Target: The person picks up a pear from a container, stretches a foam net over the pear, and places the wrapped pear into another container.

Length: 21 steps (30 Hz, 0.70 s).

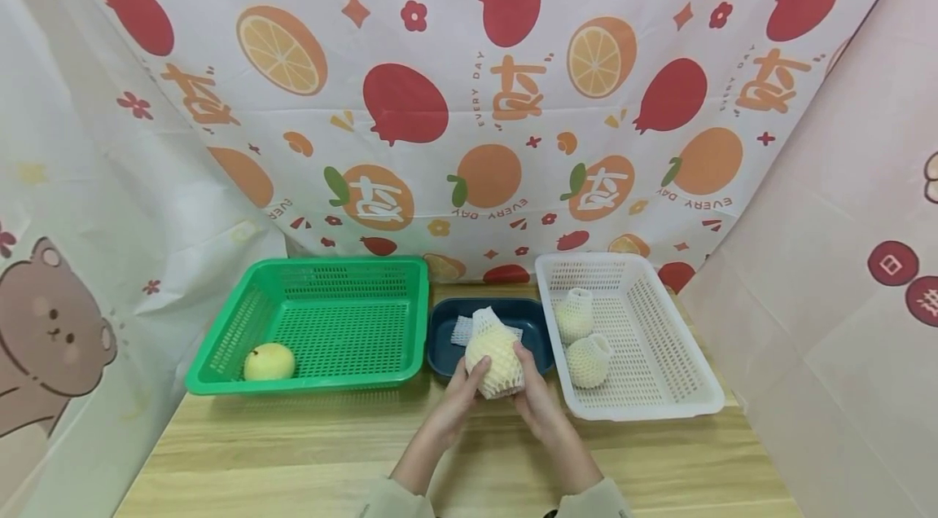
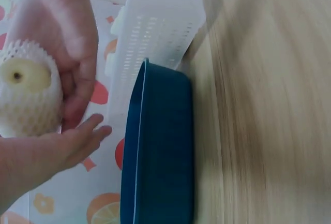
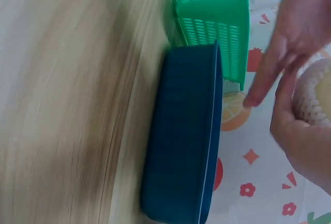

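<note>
Left hand [image 1: 460, 397] and right hand [image 1: 538, 400]: grip of both wrapped about fruit [image 2: 39, 76], held above blue tray [image 1: 442, 355]. Foam net [image 1: 484, 321] around fruit, one end gaping, skin bare there. Hard squeeze or tilt could slip fruit out, bruising it on tray or desk [image 1: 330, 445]. Sharp tug might tear net.

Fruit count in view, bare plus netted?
4: one bare fruit in the green basket, two netted fruits in the white basket, a third netted fruit between left grip and right grip. Near walls could hide more.
</note>
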Available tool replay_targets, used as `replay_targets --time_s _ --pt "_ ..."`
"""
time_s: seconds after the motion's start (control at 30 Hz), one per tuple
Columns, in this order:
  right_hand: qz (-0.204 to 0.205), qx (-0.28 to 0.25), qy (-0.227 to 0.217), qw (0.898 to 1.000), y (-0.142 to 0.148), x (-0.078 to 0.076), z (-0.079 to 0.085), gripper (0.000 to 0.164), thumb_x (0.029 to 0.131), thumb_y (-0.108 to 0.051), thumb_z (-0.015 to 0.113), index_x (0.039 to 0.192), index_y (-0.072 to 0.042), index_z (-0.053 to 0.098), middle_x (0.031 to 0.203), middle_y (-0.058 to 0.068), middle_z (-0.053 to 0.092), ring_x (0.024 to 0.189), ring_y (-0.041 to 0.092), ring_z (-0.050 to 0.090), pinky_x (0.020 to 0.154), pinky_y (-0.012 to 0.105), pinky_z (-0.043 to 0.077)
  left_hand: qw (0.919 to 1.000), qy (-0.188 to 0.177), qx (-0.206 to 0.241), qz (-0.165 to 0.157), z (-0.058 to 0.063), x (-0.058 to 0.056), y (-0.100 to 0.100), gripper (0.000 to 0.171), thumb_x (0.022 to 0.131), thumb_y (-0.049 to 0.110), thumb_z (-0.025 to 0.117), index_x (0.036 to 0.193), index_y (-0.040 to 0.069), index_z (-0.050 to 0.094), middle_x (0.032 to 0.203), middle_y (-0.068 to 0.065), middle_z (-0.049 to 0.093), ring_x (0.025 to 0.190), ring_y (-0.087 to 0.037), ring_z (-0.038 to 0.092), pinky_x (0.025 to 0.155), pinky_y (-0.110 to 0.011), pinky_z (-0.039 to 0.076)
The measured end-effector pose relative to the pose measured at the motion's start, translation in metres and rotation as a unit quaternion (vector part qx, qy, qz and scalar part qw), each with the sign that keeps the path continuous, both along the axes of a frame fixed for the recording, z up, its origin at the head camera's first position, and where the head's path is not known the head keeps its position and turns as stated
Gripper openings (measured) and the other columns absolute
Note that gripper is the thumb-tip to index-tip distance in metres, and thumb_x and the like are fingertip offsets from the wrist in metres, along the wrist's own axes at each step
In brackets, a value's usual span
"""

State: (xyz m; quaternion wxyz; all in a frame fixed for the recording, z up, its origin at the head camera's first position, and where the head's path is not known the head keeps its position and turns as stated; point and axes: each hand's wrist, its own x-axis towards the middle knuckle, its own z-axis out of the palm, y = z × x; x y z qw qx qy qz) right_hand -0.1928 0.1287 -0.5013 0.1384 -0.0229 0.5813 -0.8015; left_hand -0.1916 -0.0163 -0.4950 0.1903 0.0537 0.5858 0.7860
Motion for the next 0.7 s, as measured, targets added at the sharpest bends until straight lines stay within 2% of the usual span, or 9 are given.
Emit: replay_targets --time_s 0.13,0.2,0.27,0.33,0.4,0.47,0.53,0.63,0.7 --pt "-0.020 0.082 0.014 0.996 0.000 0.003 -0.001 0.076 0.095 -0.055 0.029 0.143 0.003 0.019 0.149 0.020 0.008 0.135 0.034 0.003 0.105 0.052 0.003 0.9992 0.010 0.038 -0.008 0.000 0.002 0.000 0.068 0.097 0.033 0.045 0.140 0.000 0.003 0.134 -0.024 0.029 0.116 -0.024 0.040 0.098 -0.040 0.033" --pt "-0.037 0.127 0.022 0.991 0.001 0.005 0.000 0.076 0.095 -0.055 0.031 0.142 0.004 0.024 0.148 0.022 0.012 0.134 0.037 0.005 0.105 0.054 0.005 0.9991 0.021 0.038 0.001 0.000 0.002 -0.002 0.068 0.096 0.029 0.049 0.139 0.000 0.005 0.132 -0.023 0.030 0.113 -0.022 0.043 0.095 -0.035 0.037" --pt "-0.053 0.159 0.038 0.985 0.002 0.006 0.001 0.071 0.095 -0.051 0.034 0.139 0.004 0.031 0.146 0.021 0.022 0.133 0.037 0.013 0.105 0.054 0.010 0.9992 0.030 0.023 0.016 -0.001 0.003 -0.004 0.070 0.093 0.024 0.055 0.138 0.000 0.007 0.131 -0.024 0.031 0.111 -0.024 0.045 0.092 -0.033 0.040" --pt "-0.066 0.177 0.062 0.980 0.004 0.006 0.002 0.063 0.096 -0.045 0.040 0.137 0.003 0.037 0.140 0.020 0.034 0.130 0.034 0.026 0.104 0.050 0.020 0.9978 0.047 -0.022 0.041 -0.002 0.002 -0.006 0.075 0.089 0.021 0.062 0.139 0.000 0.011 0.133 -0.023 0.030 0.113 -0.026 0.043 0.091 -0.035 0.040" --pt "-0.070 0.182 0.096 0.976 0.006 0.007 0.003 0.055 0.096 -0.037 0.045 0.135 0.002 0.040 0.135 0.019 0.041 0.125 0.032 0.035 0.101 0.048 0.027 0.9929 0.065 -0.076 0.065 -0.004 0.002 -0.007 0.082 0.083 0.020 0.069 0.141 0.003 0.014 0.135 -0.021 0.031 0.115 -0.030 0.040 0.092 -0.039 0.039" --pt "-0.063 0.183 0.125 0.973 0.007 0.007 0.005 0.051 0.095 -0.028 0.051 0.135 0.000 0.039 0.133 0.017 0.043 0.122 0.030 0.039 0.100 0.046 0.031 0.9828 0.097 -0.133 0.084 -0.006 0.001 -0.007 0.089 0.076 0.021 0.076 0.141 0.004 0.018 0.135 -0.020 0.032 0.116 -0.032 0.039 0.091 -0.044 0.039" --pt "-0.048 0.187 0.149 0.970 0.007 0.009 0.005 0.055 0.092 -0.021 0.057 0.138 -0.001 0.034 0.136 0.018 0.041 0.124 0.030 0.037 0.100 0.046 0.030 0.9703 0.132 -0.178 0.097 -0.007 0.001 -0.007 0.094 0.070 0.022 0.081 0.140 0.006 0.022 0.134 -0.018 0.034 0.116 -0.033 0.039 0.091 -0.047 0.038" --pt "-0.025 0.211 0.167 0.963 0.006 0.012 0.006 0.069 0.086 -0.016 0.065 0.142 -0.006 0.025 0.139 0.017 0.035 0.126 0.029 0.033 0.101 0.046 0.028 0.9518 0.186 -0.219 0.106 -0.011 0.000 -0.006 0.094 0.064 0.021 0.084 0.137 0.008 0.025 0.131 -0.018 0.038 0.114 -0.034 0.042 0.091 -0.050 0.037" --pt "-0.018 0.218 0.172 0.961 0.005 0.014 0.008 0.075 0.082 -0.013 0.069 0.142 -0.008 0.023 0.139 0.016 0.032 0.127 0.029 0.031 0.101 0.046 0.027 0.9418 0.210 -0.240 0.107 -0.014 0.000 -0.006 0.094 0.063 0.020 0.084 0.136 0.011 0.025 0.131 -0.017 0.040 0.114 -0.033 0.043 0.090 -0.051 0.037"
